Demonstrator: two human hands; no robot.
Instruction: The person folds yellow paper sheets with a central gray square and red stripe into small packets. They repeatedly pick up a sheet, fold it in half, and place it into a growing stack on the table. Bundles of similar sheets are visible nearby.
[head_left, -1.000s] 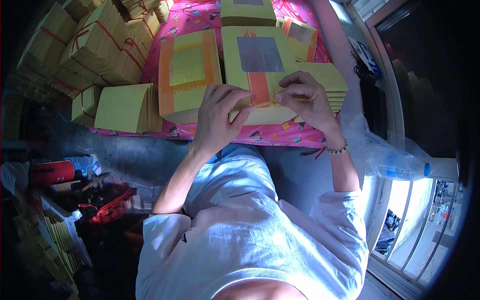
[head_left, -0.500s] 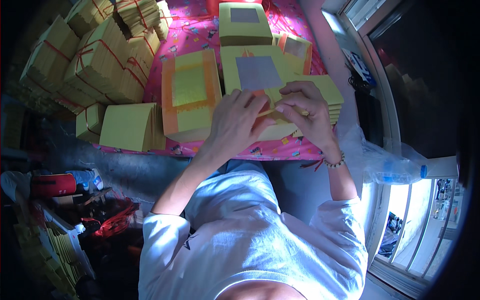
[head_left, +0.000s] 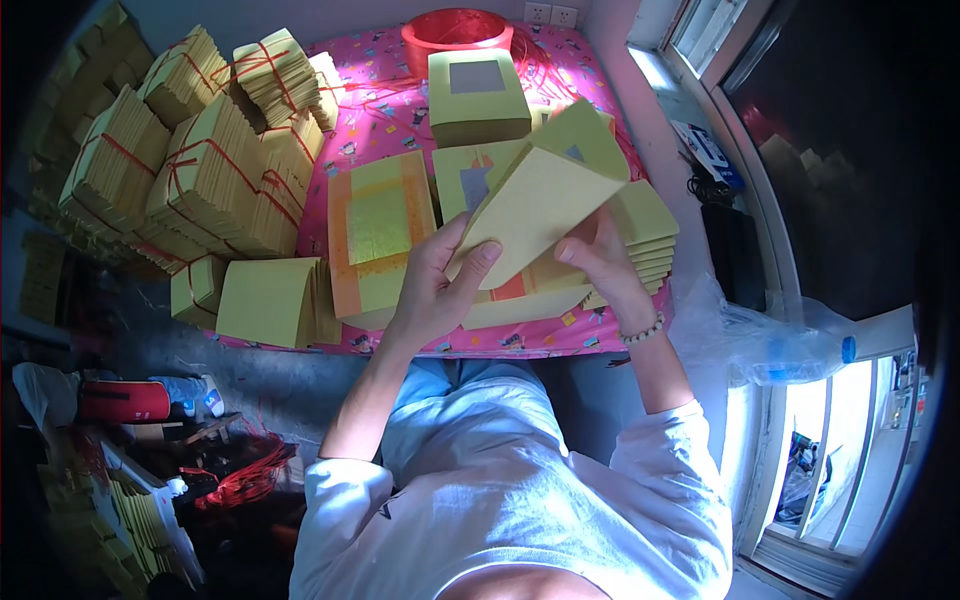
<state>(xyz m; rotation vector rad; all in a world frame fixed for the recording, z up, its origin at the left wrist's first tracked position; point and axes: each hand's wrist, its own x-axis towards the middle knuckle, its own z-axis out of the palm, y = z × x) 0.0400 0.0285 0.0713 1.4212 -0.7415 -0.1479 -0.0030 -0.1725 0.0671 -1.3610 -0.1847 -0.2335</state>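
Note:
Both hands hold a folded yellow paper sheet [head_left: 545,195] lifted and tilted above the pink patterned table [head_left: 390,120]. My left hand [head_left: 440,285] grips its lower left edge with the thumb on top. My right hand [head_left: 600,262], a bead bracelet on its wrist, holds the lower right edge. Under the sheet lies a stack of yellow papers with orange borders [head_left: 380,235], and another yellow stack [head_left: 650,235] sits by my right hand.
Bundles of yellow paper tied with red string [head_left: 200,150] fill the table's left side. A yellow folded pile [head_left: 270,300] sits at the near left edge. A red basin [head_left: 458,28] and a square-marked stack [head_left: 478,95] stand at the back. A plastic bag [head_left: 760,340] lies right.
The hands were pressing a sheet flat on the stack; now they have raised it off the stack, folded and tilted up toward the back right.

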